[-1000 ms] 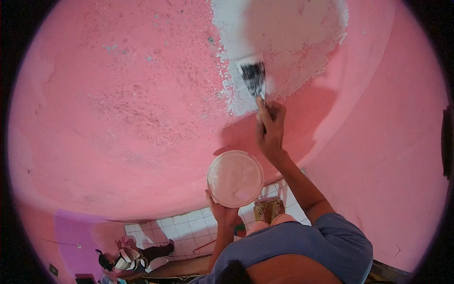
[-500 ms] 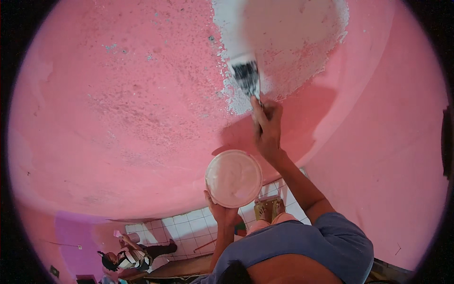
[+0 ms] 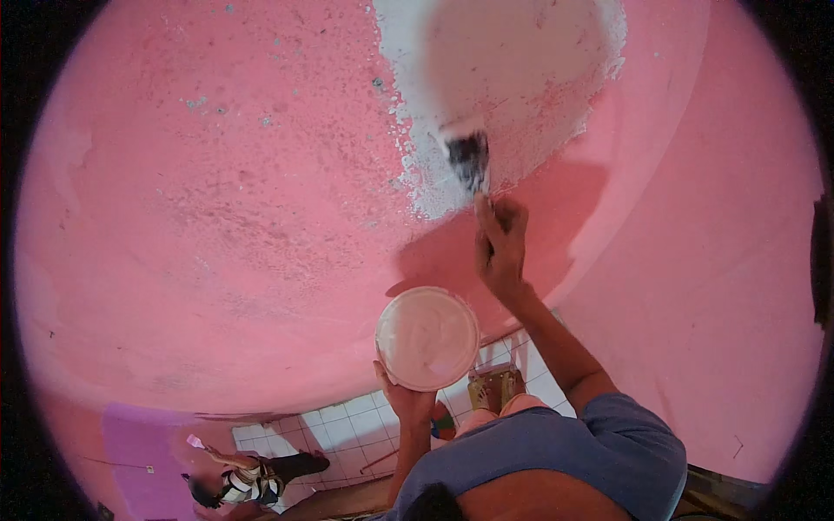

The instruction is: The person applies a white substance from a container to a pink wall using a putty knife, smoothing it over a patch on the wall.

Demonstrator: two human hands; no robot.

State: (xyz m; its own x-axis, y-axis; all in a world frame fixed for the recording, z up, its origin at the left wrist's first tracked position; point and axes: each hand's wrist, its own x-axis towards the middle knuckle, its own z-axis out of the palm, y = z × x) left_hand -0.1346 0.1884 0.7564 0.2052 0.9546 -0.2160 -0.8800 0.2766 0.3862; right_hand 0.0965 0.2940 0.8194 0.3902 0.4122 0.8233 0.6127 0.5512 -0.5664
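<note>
My right hand [image 3: 501,239] is closed on the handle of a paintbrush [image 3: 467,156], whose dark, white-coated bristles lie against a white-painted patch [image 3: 400,43] on the pink wall [image 3: 226,217]. The bristle tip is blurred. Below it, my left hand [image 3: 401,391] grips a round tub [image 3: 426,334] from underneath, its thumb at the left rim; pale, creamy paint fills the visible top. The white patch has a ragged edge, with pink showing through in speckles and shadow falling across it.
My feet stand on a small yellowish platform [image 3: 495,380] above white floor tiles [image 3: 341,425]. At lower left, another person [image 3: 248,482] in a striped top holds a pink object [image 3: 195,442] beside a purple wall area [image 3: 130,443]. A brown wooden surface [image 3: 347,501] runs along the bottom.
The brush and my right hand shifted slightly left, then down and right. The tub sits a little lower in the picture, as the view shifts. The other person's raised arm moved leftward.
</note>
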